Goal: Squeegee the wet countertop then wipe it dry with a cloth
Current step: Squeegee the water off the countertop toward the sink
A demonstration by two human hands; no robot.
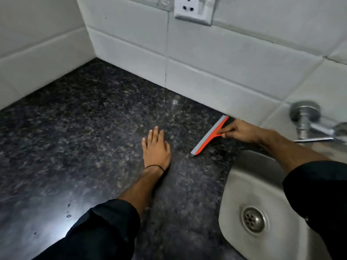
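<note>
Squeegeeing is the step in hand, judging by the head view: the right hand point(242, 130) grips the orange handle of the squeegee point(210, 135), fingers closed around it, with the grey blade resting on the dark speckled counter point(84, 128). The far tip of the blade lies just beside the foot of the white tiled wall point(216, 59), and the near tip points toward the steel sink point(244, 166) at the right.

The left hand point(156, 147) lies flat on the counter, palm down, fingers together and stretched out, holding nothing; it sits to the left of the blade and apart from it. A thin dark band circles its wrist.

A few droplets show on the near left of the counter, and the stone has a sheen that may be a water film, though glare makes that hard to tell.

No cloth is in view, so the drying step looks not yet begun. The next move likely calls for keeping the blade pressed flat and drawing water toward the sink rim, with the tap point(308, 124) overhead to steer clear of.
</note>
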